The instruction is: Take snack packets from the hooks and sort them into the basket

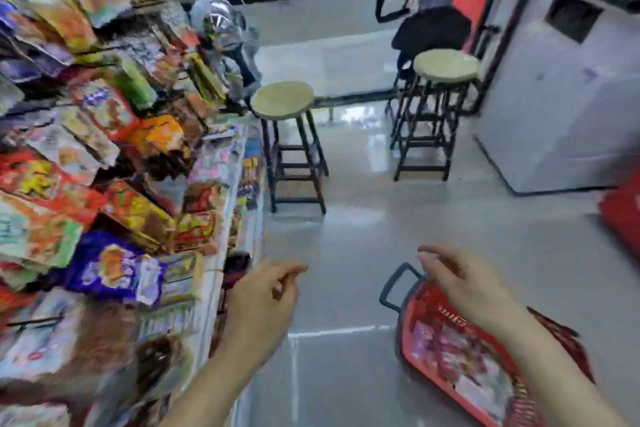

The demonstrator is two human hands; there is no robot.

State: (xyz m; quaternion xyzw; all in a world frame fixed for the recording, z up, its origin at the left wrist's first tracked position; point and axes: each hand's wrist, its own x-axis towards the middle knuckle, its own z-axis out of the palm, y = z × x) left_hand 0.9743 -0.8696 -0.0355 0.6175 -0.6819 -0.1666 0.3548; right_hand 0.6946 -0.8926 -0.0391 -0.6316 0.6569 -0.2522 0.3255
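Right hand (460,282) fingers (437,262) over red basket (420,302); snack packets (114,270) beside left hand (263,302)

Snack packets (104,184) hang left, more in basket (412,312) on floor (346,253) right; stools (282,100) ahead beyond both.

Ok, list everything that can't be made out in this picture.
All in the head view:
- Packets: motion blur smears their print and edges, so nothing on them is readable.
- Basket: the right hand and forearm cover part of it, and the bottom edge cuts off its near end. The contents are too blurred to count.
- Red thing: cut off by the right edge.
- Left hand: fingertips blurred.
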